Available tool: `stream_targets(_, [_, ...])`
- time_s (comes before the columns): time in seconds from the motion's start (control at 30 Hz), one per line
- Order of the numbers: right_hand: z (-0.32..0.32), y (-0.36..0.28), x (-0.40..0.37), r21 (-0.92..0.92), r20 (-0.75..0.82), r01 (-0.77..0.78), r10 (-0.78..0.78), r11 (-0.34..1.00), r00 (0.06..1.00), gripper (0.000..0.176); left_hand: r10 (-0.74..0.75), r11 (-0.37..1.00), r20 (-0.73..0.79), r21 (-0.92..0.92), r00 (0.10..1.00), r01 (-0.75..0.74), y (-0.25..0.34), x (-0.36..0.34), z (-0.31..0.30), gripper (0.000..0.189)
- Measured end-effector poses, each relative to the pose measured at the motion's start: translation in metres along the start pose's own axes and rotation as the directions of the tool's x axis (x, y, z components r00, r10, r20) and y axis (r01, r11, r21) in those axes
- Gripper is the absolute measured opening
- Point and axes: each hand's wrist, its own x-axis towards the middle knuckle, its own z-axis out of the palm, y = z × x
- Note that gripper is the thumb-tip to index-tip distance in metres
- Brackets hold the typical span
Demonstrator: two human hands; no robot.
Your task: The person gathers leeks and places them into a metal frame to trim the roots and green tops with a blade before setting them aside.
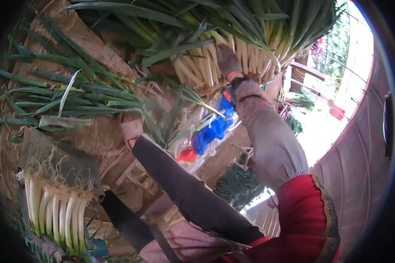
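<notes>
My right hand (pixel 229 62), in a brownish glove, reaches to the white stalks of a large pile of leeks (pixel 254 52). Its fingers look curled on a leek among the stalks, with the fingertips partly hidden. At the lower left, my left hand (pixel 50 247), also gloved, is partly visible at the green part of a row of leeks (pixel 59 215). It appears closed around them. Their roots (pixel 57 177) point up the frame and lie against a flat metal plate (pixel 61 153).
More leeks (pixel 87 98) lie loose on brown ground sheeting (pixel 96 144) near my shoe (pixel 131 129). Clear plastic with blue (pixel 215 131) and red (pixel 187 155) pieces lies beside my leg. A wooden frame (pixel 138 175), dark green foliage (pixel 237 186) and a curtain-like wall (pixel 346 175) also show.
</notes>
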Motion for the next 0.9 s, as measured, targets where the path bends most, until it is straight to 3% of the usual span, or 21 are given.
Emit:
stream_targets(0.07, [0.005,0.004,0.042,-0.133,0.044,0.008,-0.002,0.991,0.999,0.047,-0.041,0.999,0.011,-0.007,0.999,0.041,0.006,0.001,-0.004,0.069])
stream_targets(0.13, [0.014,-0.005,0.068,-0.26,0.16,-0.052,0.096,0.964,0.982,0.05,-0.074,0.997,0.021,-0.022,0.997,0.075,0.007,0.0,-0.006,0.069])
stream_targets(0.17, [0.017,-0.011,0.076,-0.324,0.213,-0.071,0.145,0.943,0.966,0.053,0.0,1.0,0.005,0.021,1.0,0.0,-0.006,-0.001,-0.001,0.068])
stream_targets(0.27, [0.017,-0.028,0.086,-0.503,0.197,-0.074,0.198,0.861,0.96,0.058,-0.077,0.997,0.046,-0.016,0.996,0.078,-0.006,-0.001,0.0,0.068])
stream_targets(0.3, [0.016,-0.024,0.082,-0.496,0.075,0.064,-0.031,0.866,0.997,0.06,-0.121,0.991,0.079,-0.047,0.989,0.125,-0.005,-0.002,-0.002,0.068])
stream_targets(0.4, [0.01,-0.019,0.074,-0.569,0.175,0.299,-0.242,0.767,0.954,0.051,-0.086,0.994,0.075,-0.062,0.993,0.091,-0.001,-0.002,-0.005,0.068])
stream_targets(0.43, [0.009,-0.019,0.069,-0.479,0.218,0.316,-0.238,0.819,0.947,0.044,-0.076,0.995,0.078,-0.064,0.994,0.081,0.0,-0.001,-0.007,0.066])
stream_targets(0.57, [-0.017,-0.048,0.032,-0.375,0.365,0.383,-0.245,0.844,0.898,0.046,-0.232,0.967,0.148,-0.072,0.961,0.244,0.015,0.001,-0.011,0.062])
stream_targets(0.67, [-0.041,-0.09,0.013,-0.198,0.331,0.405,-0.328,0.893,0.885,0.049,-0.204,0.974,0.107,-0.075,0.973,0.213,0.013,0.002,-0.006,0.061])
stream_targets(0.8, [-0.057,-0.194,0.016,-0.002,0.267,0.404,-0.388,0.915,0.882,0.046,-0.191,0.981,0.096,-0.006,0.977,0.192,0.017,0.002,-0.005,0.058])
stream_targets(0.83, [-0.066,-0.223,0.012,0.224,0.185,0.406,-0.448,0.886,0.875,0.041,-0.246,0.969,0.121,0.029,0.962,0.244,0.03,0.007,-0.014,0.057])
stream_targets(0.9, [-0.087,-0.273,-0.007,0.625,-0.004,0.396,-0.505,0.673,0.863,0.033,-0.205,0.979,0.089,0.019,0.975,0.205,0.025,0.004,-0.009,0.058])
